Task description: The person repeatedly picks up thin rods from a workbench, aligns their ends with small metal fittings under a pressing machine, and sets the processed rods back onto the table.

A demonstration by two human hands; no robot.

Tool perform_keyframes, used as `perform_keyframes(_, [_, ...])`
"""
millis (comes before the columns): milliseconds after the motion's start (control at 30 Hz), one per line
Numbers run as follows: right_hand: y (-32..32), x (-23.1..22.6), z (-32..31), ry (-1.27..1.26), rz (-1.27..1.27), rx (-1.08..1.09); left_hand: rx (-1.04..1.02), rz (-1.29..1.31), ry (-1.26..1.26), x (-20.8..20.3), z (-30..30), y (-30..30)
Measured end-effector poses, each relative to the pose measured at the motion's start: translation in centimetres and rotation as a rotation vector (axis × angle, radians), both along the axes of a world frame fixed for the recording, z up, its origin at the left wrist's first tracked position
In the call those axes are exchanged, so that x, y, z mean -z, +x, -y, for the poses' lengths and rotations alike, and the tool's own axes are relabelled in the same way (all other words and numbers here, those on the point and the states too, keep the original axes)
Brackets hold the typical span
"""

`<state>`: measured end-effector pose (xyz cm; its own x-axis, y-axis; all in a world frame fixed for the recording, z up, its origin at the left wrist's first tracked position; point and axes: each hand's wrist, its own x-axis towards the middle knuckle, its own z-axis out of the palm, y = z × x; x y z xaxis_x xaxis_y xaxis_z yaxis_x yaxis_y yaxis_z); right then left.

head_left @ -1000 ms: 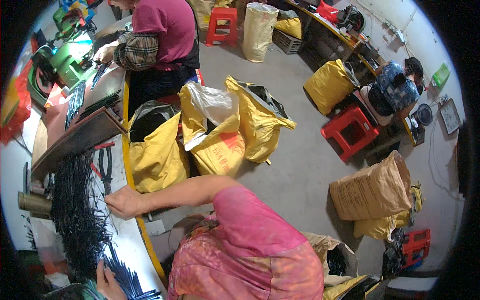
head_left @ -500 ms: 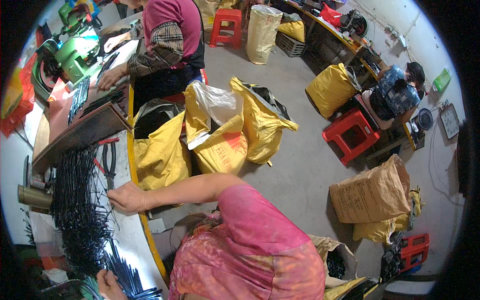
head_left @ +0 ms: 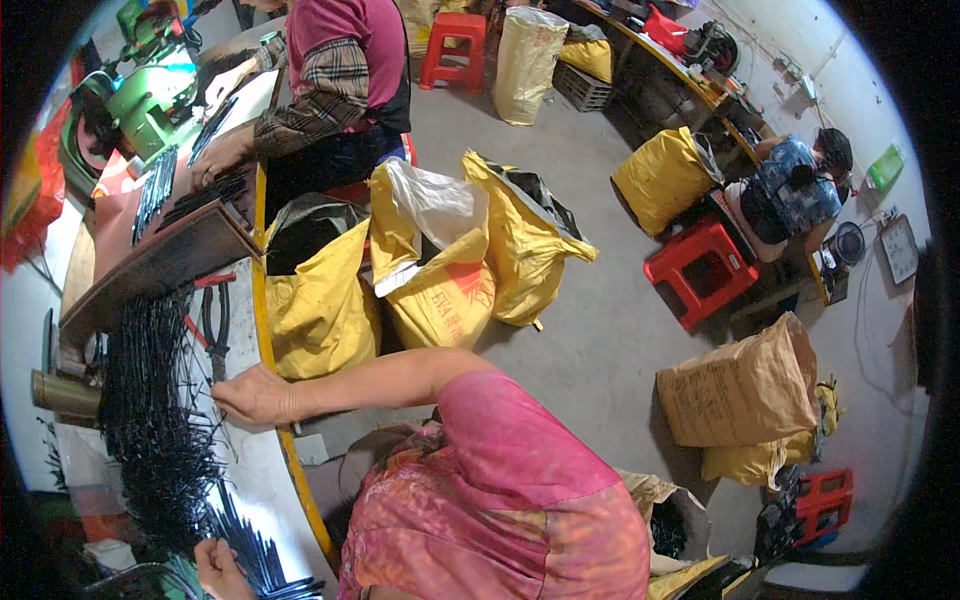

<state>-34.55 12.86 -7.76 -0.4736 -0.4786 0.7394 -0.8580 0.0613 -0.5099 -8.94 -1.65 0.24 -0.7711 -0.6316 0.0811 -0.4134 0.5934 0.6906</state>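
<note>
My right hand is closed at the edge of the white tabletop, its fingertips by the jaws of red-handled pliers. Whatever it pinches is too small to make out. Beside it lies a long, dense pile of thin black strips, with loose ends poking out toward my fingers. Lower down, my left hand is curled at the bottom of that pile, partly cut off by the frame's lower edge. What its fingers hold cannot be made out. A bundle of straighter dark strips fans out next to it.
A brown board bounds the pile at the far end. Beyond it a co-worker's hand handles dark strips by a green machine. Open yellow sacks stand against the table. Another person sits by a red stool.
Both my hands stay almost in place. The co-worker's hands have shifted, and dark strips now show raised between them. The whole view has moved very slightly.
</note>
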Motion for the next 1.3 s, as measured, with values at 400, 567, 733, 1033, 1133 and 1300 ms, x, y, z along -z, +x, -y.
perform_keyframes(400, [0.6, -1.5, 0.8, 0.043, -0.095, -0.092, -0.075, -0.056, 0.115, -0.1, -0.7, 0.2])
perform_keyframes(567, [3.3, -3.8, 2.6, -0.115, -0.109, -0.169, -0.110, -0.070, 0.175, -0.1, -0.7, 0.3])
perform_keyframes(733, [5.5, -4.7, 3.8, -0.001, -0.046, -0.237, -0.069, -0.146, 0.175, -1.2, -1.7, 0.0])
perform_keyframes(1033, [8.5, -5.3, 7.6, 0.297, 0.388, -0.819, -0.509, -0.153, 0.014, -2.3, -4.8, 2.4])
perform_keyframes(1133, [11.0, -6.3, 9.8, 0.414, 0.485, -0.978, -0.579, -0.127, 0.174, -1.7, -5.5, 5.5])
perform_keyframes(1300, [15.5, -6.4, 13.4, 0.576, 0.536, -1.242, -0.815, -0.483, 0.305, 1.0, -7.2, 9.8])
